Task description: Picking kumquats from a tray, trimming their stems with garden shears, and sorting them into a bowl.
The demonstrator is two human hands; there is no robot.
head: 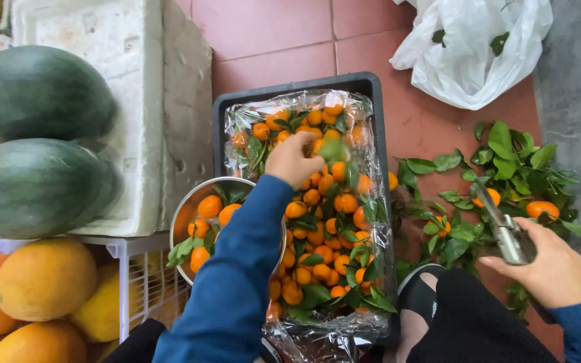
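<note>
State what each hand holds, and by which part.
The right hand grips metal shears by the handles. The left hand reaches into the tangerines; its blurred fingertips hide any hold.

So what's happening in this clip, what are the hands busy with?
A person crouches over a dark crate lined with clear plastic and full of small leafy oranges. The left hand reaches into the pile at the far end of the crate, fingers closed around a fruit or leaf. The right hand holds metal clippers over a heap of cut leaves on the red tiled floor. A metal bowl with a few oranges sits left of the crate, beside watermelons.
</note>
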